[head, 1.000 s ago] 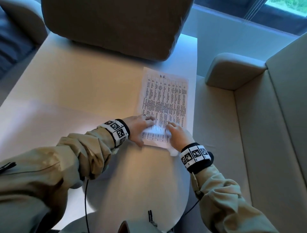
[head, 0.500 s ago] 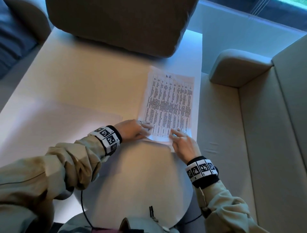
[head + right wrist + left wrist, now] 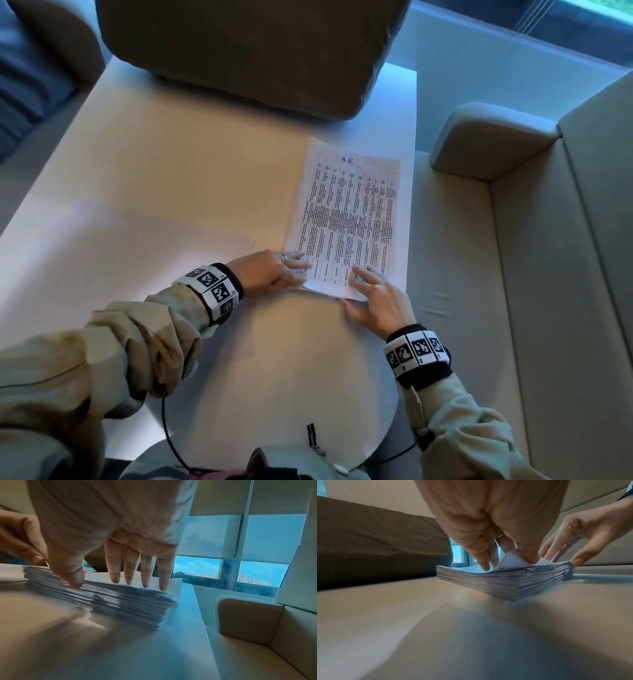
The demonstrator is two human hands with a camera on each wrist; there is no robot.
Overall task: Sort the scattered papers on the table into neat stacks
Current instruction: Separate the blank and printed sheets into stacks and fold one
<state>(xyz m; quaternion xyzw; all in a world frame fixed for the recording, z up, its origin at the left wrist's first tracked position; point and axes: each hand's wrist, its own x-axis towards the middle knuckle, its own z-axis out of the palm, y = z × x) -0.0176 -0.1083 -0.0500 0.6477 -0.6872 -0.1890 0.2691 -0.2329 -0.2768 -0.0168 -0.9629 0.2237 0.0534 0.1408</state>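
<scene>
A thick stack of printed papers (image 3: 346, 219) lies at the right side of the pale table (image 3: 171, 164), its top sheet a dense text grid. At the stack's near left corner my left hand (image 3: 294, 270) pinches the lifted corner of the top sheet (image 3: 513, 561) between thumb and fingers. My right hand (image 3: 373, 291) is at the near right corner: its straight fingertips (image 3: 145, 584) rest on top of the stack (image 3: 120, 599) and its thumb lies against the near edge. The left wrist view shows the stack's (image 3: 513, 582) edges roughly aligned.
A second pile of blank white sheets (image 3: 120, 246) lies at the table's left, partly under my left forearm. A big brown cushion (image 3: 246, 51) rests on the table's far side. A beige sofa (image 3: 513, 274) runs along the right, close to the stack. A round white surface (image 3: 291, 359) is nearest me.
Both hands have drawn apart from the middle of the stack's near edge to its two near corners. The sheet that bulged up between them now lies flatter.
</scene>
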